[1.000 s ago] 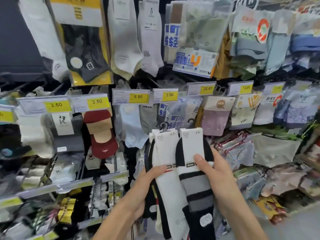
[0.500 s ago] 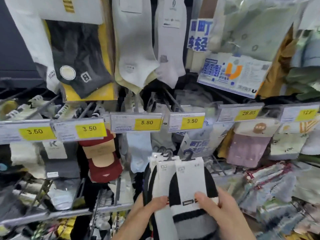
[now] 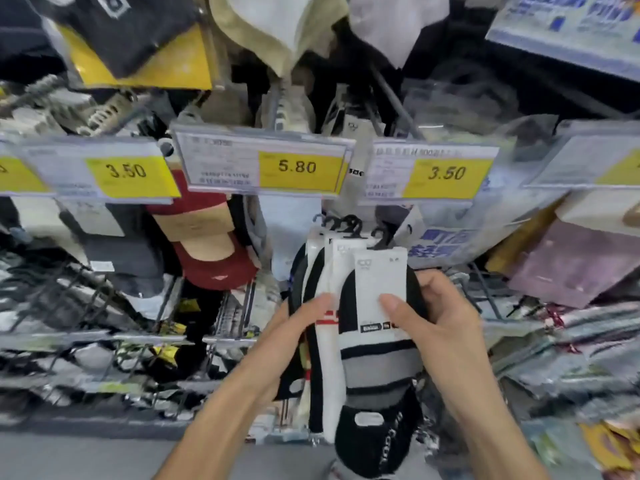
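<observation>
Currently, right hand (image 3: 443, 327) pinches the striped black-grey-white knit sock pair (image 3: 377, 358); left hand (image 3: 291, 336) grips white carded socks (image 3: 329, 375). Soft, light: grasp its stiff white card (image 3: 381, 275).

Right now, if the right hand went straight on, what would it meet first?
The right hand grips the striped socks; past them, likely the white socks in the left hand, though depth is unclear.

Bare left hand (image 3: 291, 337), bare right hand (image 3: 440, 327), bare forearms (image 3: 225, 410), short nails
</observation>
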Demonstrator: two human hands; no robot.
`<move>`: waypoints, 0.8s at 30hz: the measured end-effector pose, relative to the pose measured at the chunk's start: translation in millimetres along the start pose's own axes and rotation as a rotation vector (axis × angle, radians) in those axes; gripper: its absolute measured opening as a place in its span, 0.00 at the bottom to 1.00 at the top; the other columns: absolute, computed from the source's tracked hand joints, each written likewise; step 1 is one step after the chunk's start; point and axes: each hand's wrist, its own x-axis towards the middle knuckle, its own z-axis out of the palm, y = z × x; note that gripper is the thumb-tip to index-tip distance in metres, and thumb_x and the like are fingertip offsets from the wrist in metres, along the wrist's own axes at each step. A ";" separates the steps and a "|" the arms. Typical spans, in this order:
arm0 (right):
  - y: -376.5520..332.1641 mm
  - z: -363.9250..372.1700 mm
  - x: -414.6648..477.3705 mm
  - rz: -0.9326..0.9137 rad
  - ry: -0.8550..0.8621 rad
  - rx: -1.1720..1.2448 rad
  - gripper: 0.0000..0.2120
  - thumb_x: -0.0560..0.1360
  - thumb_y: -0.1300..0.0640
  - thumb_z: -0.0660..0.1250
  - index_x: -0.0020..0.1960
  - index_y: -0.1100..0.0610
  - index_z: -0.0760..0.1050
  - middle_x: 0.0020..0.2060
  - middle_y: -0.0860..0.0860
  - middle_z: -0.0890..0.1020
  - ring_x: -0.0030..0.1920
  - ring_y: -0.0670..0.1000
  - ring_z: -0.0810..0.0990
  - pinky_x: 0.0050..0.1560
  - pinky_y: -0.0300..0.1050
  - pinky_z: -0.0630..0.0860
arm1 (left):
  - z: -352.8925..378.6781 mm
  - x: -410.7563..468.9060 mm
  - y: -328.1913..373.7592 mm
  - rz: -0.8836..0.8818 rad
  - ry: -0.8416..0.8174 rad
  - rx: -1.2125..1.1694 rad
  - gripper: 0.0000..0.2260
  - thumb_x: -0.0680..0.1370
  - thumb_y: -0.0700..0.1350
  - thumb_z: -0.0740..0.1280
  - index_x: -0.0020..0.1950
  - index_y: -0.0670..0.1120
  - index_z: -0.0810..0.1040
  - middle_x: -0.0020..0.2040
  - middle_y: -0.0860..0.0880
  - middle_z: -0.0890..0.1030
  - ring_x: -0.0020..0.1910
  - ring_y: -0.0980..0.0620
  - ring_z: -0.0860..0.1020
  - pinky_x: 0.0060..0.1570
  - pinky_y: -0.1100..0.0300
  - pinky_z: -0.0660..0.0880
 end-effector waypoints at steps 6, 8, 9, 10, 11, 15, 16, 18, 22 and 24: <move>8.6 22.3 1.1 -0.062 0.053 0.066 0.08 0.74 0.55 0.74 0.50 0.46 0.78 0.47 0.47 0.85 0.47 0.47 0.84 0.44 0.41 0.80 | -4.4 -4.6 -2.8 0.131 -0.030 -0.047 0.15 0.64 0.58 0.77 0.49 0.64 0.83 0.50 0.62 0.86 0.48 0.65 0.83 0.38 0.73 0.78; 6.5 29.5 1.1 -0.063 0.044 0.095 0.09 0.74 0.54 0.74 0.52 0.45 0.79 0.47 0.46 0.86 0.46 0.45 0.84 0.41 0.37 0.79 | -2.3 -3.6 5.3 0.197 -0.048 -0.017 0.12 0.71 0.54 0.73 0.53 0.67 0.82 0.53 0.63 0.85 0.51 0.65 0.82 0.41 0.73 0.78; 3.9 32.4 1.5 -0.054 0.035 0.106 0.08 0.73 0.52 0.73 0.51 0.44 0.80 0.47 0.46 0.86 0.44 0.45 0.85 0.40 0.36 0.79 | -1.8 -3.2 9.7 0.222 -0.048 -0.005 0.12 0.72 0.54 0.73 0.53 0.69 0.82 0.53 0.64 0.84 0.52 0.66 0.82 0.42 0.73 0.77; 1.0 34.4 1.8 -0.055 0.025 0.112 0.07 0.73 0.51 0.73 0.50 0.43 0.80 0.46 0.45 0.86 0.44 0.44 0.85 0.39 0.36 0.79 | -1.7 -3.4 14.1 0.237 -0.042 -0.009 0.12 0.71 0.55 0.73 0.53 0.70 0.81 0.53 0.64 0.84 0.52 0.66 0.82 0.42 0.74 0.77; -1.1 35.0 3.0 -0.066 0.020 0.114 0.07 0.73 0.51 0.72 0.50 0.42 0.80 0.46 0.45 0.86 0.44 0.44 0.85 0.40 0.37 0.79 | -3.4 -2.3 17.2 0.241 -0.031 -0.030 0.13 0.70 0.56 0.74 0.53 0.69 0.82 0.53 0.63 0.84 0.52 0.66 0.82 0.42 0.73 0.77; -4.5 32.2 9.4 -0.136 0.136 0.189 0.05 0.75 0.52 0.71 0.50 0.45 0.79 0.47 0.47 0.85 0.48 0.45 0.84 0.46 0.37 0.79 | -18.6 8.1 18.3 0.207 0.054 -0.128 0.26 0.58 0.63 0.76 0.54 0.65 0.80 0.51 0.65 0.84 0.50 0.65 0.82 0.50 0.65 0.77; -5.6 31.1 12.7 -0.162 0.210 0.188 0.05 0.75 0.52 0.70 0.51 0.44 0.78 0.48 0.46 0.85 0.49 0.44 0.83 0.48 0.37 0.79 | -23.7 10.7 18.8 0.178 0.081 -0.133 0.28 0.55 0.65 0.76 0.54 0.66 0.77 0.49 0.68 0.84 0.50 0.66 0.81 0.54 0.62 0.73; -11.3 29.3 21.8 -0.230 0.313 0.151 0.08 0.77 0.53 0.68 0.53 0.40 0.77 0.51 0.40 0.84 0.53 0.40 0.82 0.53 0.33 0.76 | -34.1 16.1 19.6 0.114 0.109 -0.132 0.29 0.52 0.65 0.76 0.51 0.66 0.74 0.44 0.70 0.83 0.47 0.68 0.78 0.56 0.59 0.69; -27.9 29.4 48.3 -0.328 0.339 -0.032 0.13 0.81 0.57 0.65 0.58 0.39 0.76 0.55 0.31 0.81 0.59 0.32 0.76 0.53 0.21 0.68 | -42.8 21.0 20.7 0.057 0.084 -0.146 0.38 0.44 0.65 0.81 0.51 0.65 0.73 0.54 0.62 0.81 0.53 0.60 0.77 0.63 0.53 0.69; -31.3 30.6 63.2 -0.352 0.311 -0.076 0.14 0.81 0.61 0.64 0.57 0.43 0.78 0.55 0.32 0.82 0.58 0.33 0.77 0.53 0.21 0.68 | -42.6 20.8 19.5 0.032 0.069 -0.135 0.45 0.38 0.66 0.82 0.54 0.62 0.75 0.53 0.59 0.84 0.57 0.55 0.78 0.65 0.50 0.72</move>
